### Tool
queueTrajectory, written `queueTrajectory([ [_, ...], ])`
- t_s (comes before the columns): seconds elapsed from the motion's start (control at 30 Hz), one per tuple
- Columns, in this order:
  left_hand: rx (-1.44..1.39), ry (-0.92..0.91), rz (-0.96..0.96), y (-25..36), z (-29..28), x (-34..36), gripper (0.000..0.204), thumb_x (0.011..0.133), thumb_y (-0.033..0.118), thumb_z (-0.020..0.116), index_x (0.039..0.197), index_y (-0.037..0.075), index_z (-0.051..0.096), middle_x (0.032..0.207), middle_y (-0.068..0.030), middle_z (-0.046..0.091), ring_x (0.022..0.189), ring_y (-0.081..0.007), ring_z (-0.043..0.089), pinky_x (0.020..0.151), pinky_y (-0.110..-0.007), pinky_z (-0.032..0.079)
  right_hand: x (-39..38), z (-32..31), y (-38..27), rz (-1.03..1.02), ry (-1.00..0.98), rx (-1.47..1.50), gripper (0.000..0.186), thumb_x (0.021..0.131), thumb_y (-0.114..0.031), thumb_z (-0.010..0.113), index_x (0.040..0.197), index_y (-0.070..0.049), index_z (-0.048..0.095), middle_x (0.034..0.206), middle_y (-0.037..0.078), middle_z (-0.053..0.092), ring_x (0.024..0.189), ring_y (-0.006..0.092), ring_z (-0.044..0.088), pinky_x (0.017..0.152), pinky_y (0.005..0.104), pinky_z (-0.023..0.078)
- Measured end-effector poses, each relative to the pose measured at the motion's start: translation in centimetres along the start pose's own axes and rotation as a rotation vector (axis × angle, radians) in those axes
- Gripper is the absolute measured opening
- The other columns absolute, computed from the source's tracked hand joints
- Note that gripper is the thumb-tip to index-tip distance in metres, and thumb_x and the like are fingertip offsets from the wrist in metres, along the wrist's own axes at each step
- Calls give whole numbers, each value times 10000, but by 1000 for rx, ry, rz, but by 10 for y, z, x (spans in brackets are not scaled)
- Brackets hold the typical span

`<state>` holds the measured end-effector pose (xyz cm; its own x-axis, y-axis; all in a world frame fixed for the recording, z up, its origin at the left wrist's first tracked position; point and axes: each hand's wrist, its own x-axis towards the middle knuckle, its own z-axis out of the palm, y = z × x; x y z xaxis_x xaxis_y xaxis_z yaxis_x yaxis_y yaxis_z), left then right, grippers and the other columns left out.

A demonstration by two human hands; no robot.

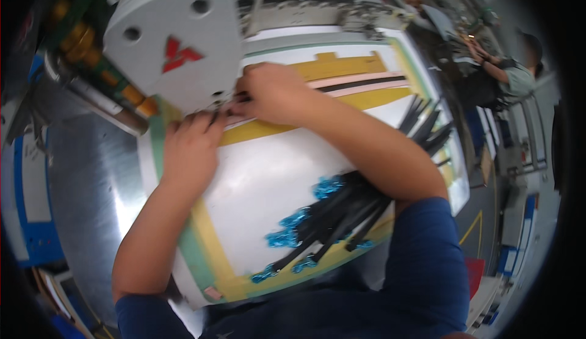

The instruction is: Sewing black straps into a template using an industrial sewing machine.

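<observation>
At the frame's left, the metal tabletop (91, 162) looks smooth and glossy; the central white sheet (262, 180) shines like plastic. Lower right: matt black strips (329, 214), crinkled glossy blue pieces (284, 238), matt cloth sleeve (427, 253).

A shiny metal table (85, 174) catches a bright patch of light at the left, beside a blue-and-white board (30, 180). At the right, 1 yellow line (470, 228) bends across grey floor (466, 216), near something red (475, 275).
</observation>
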<state>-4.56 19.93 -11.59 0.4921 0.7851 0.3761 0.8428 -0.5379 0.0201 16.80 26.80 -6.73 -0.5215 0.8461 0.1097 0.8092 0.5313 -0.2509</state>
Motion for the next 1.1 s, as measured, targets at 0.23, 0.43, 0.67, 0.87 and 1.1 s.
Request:
queueTrajectory([
  [0.23, 6, -15, -14, 0, -4, 0, 517, 850, -9, 563, 1345, 89, 675, 1179, -94, 667, 1158, -306, 628, 962, -461, 470, 7, -16, 0, 140, -144, -11, 444, 819, -453, 822, 1023, -62, 771, 1012, 165, 761, 1027, 360, 720, 874, 464, 574],
  [0.43, 11, -2, -20, 6, -2, 5, 489, 860, -13, 558, 1322, 88, 685, 1196, -95, 673, 1146, -308, 636, 961, -461, 480, -14, -46, 40, 250, -248, -263, 536, 843, -479, 817, 1162, -72, 675, 1146, 127, 709, 1128, 327, 679, 908, 475, 552],
  [0.67, 37, 28, -38, 1, 0, -2, 467, 867, 8, 577, 1312, 93, 693, 1196, -87, 668, 1139, -294, 633, 963, -450, 480, -61, -75, 107, 335, -158, -385, 509, 804, -413, 871, 1079, -52, 642, 1129, 144, 701, 1106, 343, 671, 905, 459, 537],
  [0.87, 20, 30, -45, -1, 1, -3, 490, 852, -18, 571, 1316, 87, 690, 1192, -85, 663, 1131, -291, 628, 973, -442, 473, -99, -102, 162, 582, -133, -420, 580, 761, -414, 909, 1089, -17, 643, 1063, 196, 728, 1037, 376, 695, 887, 453, 537],
  [1.1, 9, 45, -41, 1, 7, -3, 510, 842, -47, 564, 1321, 79, 684, 1196, -90, 664, 1127, -288, 627, 978, -434, 469, -134, -130, 239, 732, -186, -571, 705, 729, -517, 915, 1130, 0, 653, 1110, 188, 730, 1082, 354, 706, 893, 441, 562],
])
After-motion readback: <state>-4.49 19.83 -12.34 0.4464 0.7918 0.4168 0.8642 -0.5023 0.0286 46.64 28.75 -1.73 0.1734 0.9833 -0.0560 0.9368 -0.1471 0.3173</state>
